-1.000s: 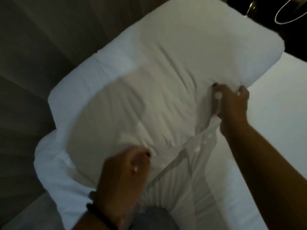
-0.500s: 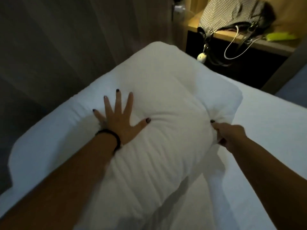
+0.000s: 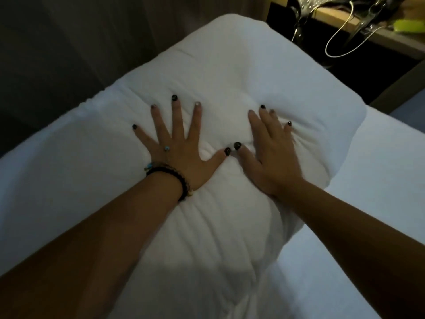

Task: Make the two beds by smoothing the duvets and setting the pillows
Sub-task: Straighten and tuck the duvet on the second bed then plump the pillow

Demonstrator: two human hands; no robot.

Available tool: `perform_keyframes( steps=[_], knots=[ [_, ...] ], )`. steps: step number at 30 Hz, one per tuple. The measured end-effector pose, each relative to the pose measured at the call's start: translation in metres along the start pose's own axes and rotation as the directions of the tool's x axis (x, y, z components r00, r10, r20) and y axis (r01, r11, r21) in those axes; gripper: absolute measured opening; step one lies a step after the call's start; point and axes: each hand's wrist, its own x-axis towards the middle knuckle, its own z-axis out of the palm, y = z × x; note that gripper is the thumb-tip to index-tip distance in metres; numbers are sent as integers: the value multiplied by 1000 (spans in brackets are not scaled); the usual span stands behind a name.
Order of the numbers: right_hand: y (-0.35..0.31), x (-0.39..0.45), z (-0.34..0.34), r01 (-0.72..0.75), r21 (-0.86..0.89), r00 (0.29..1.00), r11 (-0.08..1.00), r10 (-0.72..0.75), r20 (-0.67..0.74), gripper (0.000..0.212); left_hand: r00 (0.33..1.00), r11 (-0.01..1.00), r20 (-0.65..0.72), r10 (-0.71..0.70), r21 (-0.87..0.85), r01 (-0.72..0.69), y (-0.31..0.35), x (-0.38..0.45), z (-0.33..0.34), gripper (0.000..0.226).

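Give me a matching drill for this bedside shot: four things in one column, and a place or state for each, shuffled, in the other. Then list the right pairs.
Things:
1. left hand
2. right hand
3. pillow
4. handbag

Places or states:
A. on the wooden shelf beyond the bed's far corner
B. fingers spread wide, flat on the pillow, black bracelet at the wrist
C. lies on the white bed, dented under two palms
D. fingers closer together, pressing the pillow's right half

Pairs: 1-B, 2-D, 3-C, 4-A
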Motion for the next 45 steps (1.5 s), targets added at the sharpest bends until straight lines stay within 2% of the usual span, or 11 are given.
perform_keyframes(
  steps=[4, 11, 17, 23, 30, 36, 45],
  knots=[
    [15, 2, 27, 4, -53, 1000, 999, -6, -31, 67, 995, 999, -97, 12, 43, -8, 5, 6, 21, 101],
    [34, 12, 62, -47, -106, 995, 993, 37, -93, 62, 986, 1000, -165, 30, 11, -28, 19, 28, 58, 99],
    [26, 30, 83, -82, -159, 995, 984, 72, -65, 62, 977, 999, -211, 28, 27, -22, 6, 49, 79, 96],
    [21, 39, 102, -76, -115, 992, 990, 63, -112, 64, 942, 997, -327, 73, 19, -71, -5, 56, 106, 96],
    [23, 39, 105, -59, -97, 992, 994, 47, -120, 65, 953, 996, -294, 81, -1, -85, -6, 55, 105, 88],
    [31, 46, 131, -48, 27, 982, 999, 52, -183, 65, 925, 1000, -379, 29, 17, -24, 2, 62, 118, 95],
    [43, 57, 148, 19, 91, 949, 996, 11, -315, 60, 963, 984, -268, -27, 160, 72, 9, 74, 113, 97]
  ],
)
